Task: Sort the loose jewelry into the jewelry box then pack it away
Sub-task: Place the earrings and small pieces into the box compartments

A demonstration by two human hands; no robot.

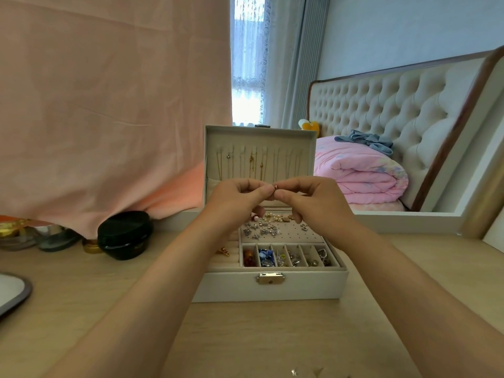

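A white jewelry box (270,287) stands open on the wooden table, its lid upright with thin necklaces (252,162) hanging inside. Earrings are pinned on its pad (289,231) and several small compartments (289,259) at the front hold beads and rings. Above the box my left hand (240,197) and my right hand (308,199) meet fingertip to fingertip, both pinching one tiny reddish piece of jewelry (275,186). Small loose silver pieces (294,372) lie on the table near the bottom edge.
A round black jar (124,236) and a gold lid (92,248) sit left of the box under a pink cloth (109,105). A grey-rimmed tray (11,293) is at the far left. A mirror behind shows a bed with a pink quilt (360,173).
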